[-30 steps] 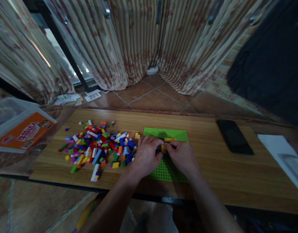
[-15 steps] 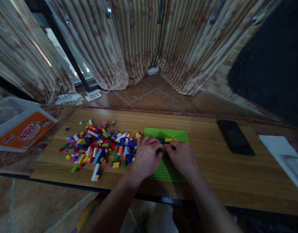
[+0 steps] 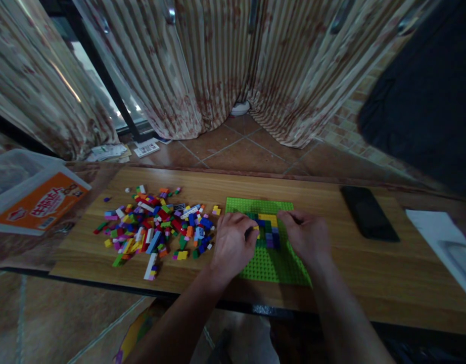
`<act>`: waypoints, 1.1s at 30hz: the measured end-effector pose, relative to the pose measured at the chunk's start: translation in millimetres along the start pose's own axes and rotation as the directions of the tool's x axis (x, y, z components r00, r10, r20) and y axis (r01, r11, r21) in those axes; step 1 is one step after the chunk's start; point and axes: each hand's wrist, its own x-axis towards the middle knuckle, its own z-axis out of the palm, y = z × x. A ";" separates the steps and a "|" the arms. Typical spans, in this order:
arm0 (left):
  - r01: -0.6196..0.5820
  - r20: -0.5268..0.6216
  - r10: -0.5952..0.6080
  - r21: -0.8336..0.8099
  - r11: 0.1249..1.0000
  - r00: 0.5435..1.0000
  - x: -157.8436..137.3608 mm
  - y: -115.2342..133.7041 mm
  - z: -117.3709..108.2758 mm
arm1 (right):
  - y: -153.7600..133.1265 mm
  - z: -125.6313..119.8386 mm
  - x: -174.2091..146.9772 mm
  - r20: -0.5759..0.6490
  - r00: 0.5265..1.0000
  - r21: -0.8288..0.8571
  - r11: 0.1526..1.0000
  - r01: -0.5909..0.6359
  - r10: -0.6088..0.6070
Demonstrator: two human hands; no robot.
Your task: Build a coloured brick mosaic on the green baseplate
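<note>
A green studded baseplate (image 3: 271,268) lies on the wooden table, with a low build of toy bricks (image 3: 270,233) in blue, yellow, green and purple on it. Over the plate's left side, my left hand (image 3: 235,242) is curled, thumb and forefinger pinching a small yellow brick (image 3: 255,230) at the build's left edge. My right hand (image 3: 307,237) is at the plate's right side, just off the build, fingers bent together; whether anything is in them I cannot make out. Left of the plate spreads a heap of loose bricks (image 3: 157,222) in many colours.
An open plastic box with an orange label (image 3: 43,202) stands at the far left. A black phone (image 3: 368,213) and white paper (image 3: 441,237) lie on the right. Curtains (image 3: 218,71) hang beyond the table, and a dark cloth shape (image 3: 426,101) fills the upper right.
My right hand has moved right, away from the build, uncovering its blue, purple and yellow bricks. My left hand stays nearly in place at the left edge.
</note>
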 end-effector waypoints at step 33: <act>0.022 -0.004 -0.022 0.070 0.997 1.000 0.4 -6.1 5.9 | 5.9 9.2 2.5 -0.053 0.998 0.071 0.997 0.036 -0.032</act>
